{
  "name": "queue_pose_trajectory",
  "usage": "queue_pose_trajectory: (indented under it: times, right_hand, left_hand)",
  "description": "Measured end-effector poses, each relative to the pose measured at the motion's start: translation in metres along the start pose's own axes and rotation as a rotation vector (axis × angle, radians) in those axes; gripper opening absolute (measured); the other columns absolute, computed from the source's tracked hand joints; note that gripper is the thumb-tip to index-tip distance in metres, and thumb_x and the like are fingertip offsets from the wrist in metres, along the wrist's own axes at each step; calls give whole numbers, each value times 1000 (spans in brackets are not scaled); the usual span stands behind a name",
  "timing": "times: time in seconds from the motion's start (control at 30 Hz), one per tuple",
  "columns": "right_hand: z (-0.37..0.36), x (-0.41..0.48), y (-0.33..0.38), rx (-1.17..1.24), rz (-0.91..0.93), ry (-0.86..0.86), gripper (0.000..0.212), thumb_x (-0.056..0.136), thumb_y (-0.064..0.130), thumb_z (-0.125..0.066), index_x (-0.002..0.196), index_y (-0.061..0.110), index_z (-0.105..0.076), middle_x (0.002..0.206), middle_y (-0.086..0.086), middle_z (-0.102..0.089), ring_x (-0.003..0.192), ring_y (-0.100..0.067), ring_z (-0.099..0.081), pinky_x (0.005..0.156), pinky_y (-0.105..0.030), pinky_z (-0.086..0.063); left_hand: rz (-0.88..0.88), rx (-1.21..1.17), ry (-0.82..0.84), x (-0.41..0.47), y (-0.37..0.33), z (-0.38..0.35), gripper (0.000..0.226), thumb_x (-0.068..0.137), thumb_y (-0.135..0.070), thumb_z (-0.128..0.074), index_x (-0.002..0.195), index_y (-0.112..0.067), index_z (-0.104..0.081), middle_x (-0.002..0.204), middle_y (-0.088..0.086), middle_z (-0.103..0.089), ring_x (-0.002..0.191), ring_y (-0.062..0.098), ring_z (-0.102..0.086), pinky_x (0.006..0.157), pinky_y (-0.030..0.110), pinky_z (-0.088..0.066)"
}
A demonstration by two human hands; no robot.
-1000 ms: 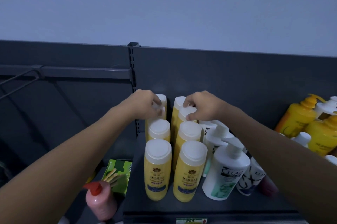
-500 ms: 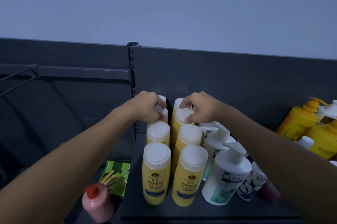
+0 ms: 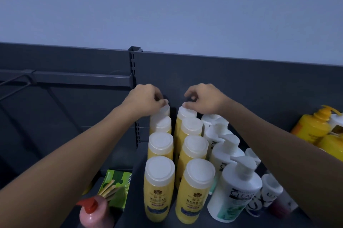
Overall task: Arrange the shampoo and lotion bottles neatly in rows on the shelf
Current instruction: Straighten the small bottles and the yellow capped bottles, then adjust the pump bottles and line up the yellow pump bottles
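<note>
Dark shelf (image 3: 159, 214), grey wall. Our left hand (image 3: 143, 100) and right hand (image 3: 203, 98) each pinch a rearmost yellow bottle's cap (image 3: 164, 109), bottles upright directly beneath each grip, two rows running toward us.

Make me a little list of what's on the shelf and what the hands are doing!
left hand: fingertips on the cap of the rearmost bottle in the left yellow row
right hand: fingertips on the cap of the rearmost bottle in the right yellow row
yellow Herbal bottles: two rows, four deep, upright
white Clear pump bottle: front of a row right of the yellow rows
pink pump bottle: lower left
green box: beside it
</note>
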State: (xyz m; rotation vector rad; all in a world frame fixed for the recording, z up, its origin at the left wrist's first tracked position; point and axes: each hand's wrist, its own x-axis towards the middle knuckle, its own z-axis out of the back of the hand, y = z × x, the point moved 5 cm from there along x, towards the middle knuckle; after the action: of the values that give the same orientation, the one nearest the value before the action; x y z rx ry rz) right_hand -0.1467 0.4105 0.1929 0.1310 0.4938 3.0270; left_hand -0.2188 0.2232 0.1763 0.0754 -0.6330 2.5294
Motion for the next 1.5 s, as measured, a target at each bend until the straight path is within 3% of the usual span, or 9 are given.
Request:
queue_pose_trajectory:
  times: [0.13,0.27,0.7,0.83,0.97,1.1,1.3,1.4,1.5]
  right_hand:
    - [-29,16,0,-28,-71,126,52,82,46,-77,128,23,-67,118,1,-67,105,-19,-65,85,-31,-56]
    - [-40,25,-4,-2,-159,100,38,76,33,-83,110,23,-72,105,-1,-69,88,-20,-67,68,-32,-60]
    - [-40,33,-2,-67,-192,10,22,80,21,-73,101,15,-78,95,-7,-72,84,-27,-69,64,-32,-60]
    - [-40,32,-4,-85,-194,61,28,81,24,-74,108,13,-75,101,-8,-72,87,-27,-69,72,-36,-63]
    - [-19,20,-6,-55,-135,88,54,88,40,-72,133,12,-65,129,-6,-67,115,-26,-65,94,-37,-57]
    - [31,-25,-16,-10,-103,-2,55,91,50,-68,137,21,-59,128,-1,-65,116,-19,-62,90,-29,-48]
    - [58,-118,-52,-22,-72,33,33,89,51,-69,115,30,-70,90,16,-74,85,2,-67,82,-25,-56]
    - [48,-157,-59,-7,-48,131,33,83,61,-69,104,36,-72,87,17,-74,81,4,-69,77,-24,-58]
    - [27,-183,-63,9,-27,200,37,79,56,-78,107,32,-71,90,13,-74,83,0,-70,77,-26,-59]
  left_hand:
    - [90,-39,131,14,4,-21,38,89,-58,-69,109,-28,-79,106,-2,-73,97,20,-67,85,38,-61]
    - [135,-66,80,22,4,-33,32,87,-48,-74,104,-22,-80,107,4,-73,95,25,-68,79,37,-61]
    - [181,-80,6,22,3,-37,24,86,-38,-74,100,-19,-80,105,8,-72,91,29,-69,74,36,-61]
    - [207,-80,4,21,2,-37,29,86,-40,-75,107,-20,-78,107,8,-70,93,29,-68,74,36,-60]
    - [263,-76,22,20,2,-38,33,83,-41,-76,103,-15,-74,104,7,-67,89,29,-68,70,35,-59]
    - [264,13,31,15,3,-38,39,85,-51,-73,91,-13,-68,95,9,-68,79,26,-63,54,30,-44]
    - [-27,155,-159,-13,-52,-6,34,92,-51,-66,105,-20,-66,97,1,-68,91,27,-66,70,38,-55]
    - [-247,18,3,-30,-104,-8,26,93,-44,-68,111,-27,-71,105,-9,-72,102,15,-68,90,40,-58]
    - [-457,-33,259,-51,-150,-27,25,90,-46,-72,112,-35,-75,103,-15,-74,98,2,-68,92,31,-57]
